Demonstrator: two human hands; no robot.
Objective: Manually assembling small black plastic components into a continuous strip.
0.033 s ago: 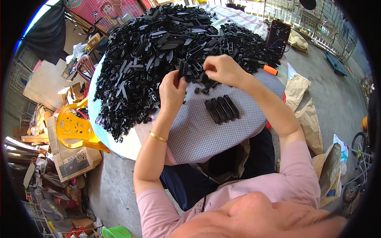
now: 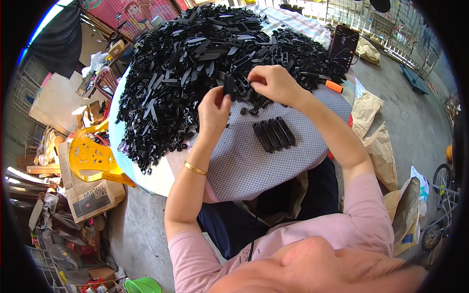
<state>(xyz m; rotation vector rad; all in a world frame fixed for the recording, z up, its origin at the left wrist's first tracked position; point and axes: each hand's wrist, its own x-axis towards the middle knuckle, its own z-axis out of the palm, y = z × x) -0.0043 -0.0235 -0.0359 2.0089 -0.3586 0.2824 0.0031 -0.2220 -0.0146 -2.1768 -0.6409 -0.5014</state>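
- The left hand and the right hand both grip one long black plastic piece between them, at the edge of the big heap of black plastic parts.
- Four black plastic bars lie side by side on the grey dotted cloth, near the hands.
- An orange-handled tool lies just beside the right wrist.

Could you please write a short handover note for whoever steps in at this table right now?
Left hand: pinches a black plastic piece at its lower end.
Right hand: fingers on the same piece from the other side, at the pile's edge.
Big pile of black plastic parts covers the far half of the table.
Done: four black bars lie side by side on the dotted grey cloth.
Left: the pile, still large. A few small black bits lie loose near the hands.
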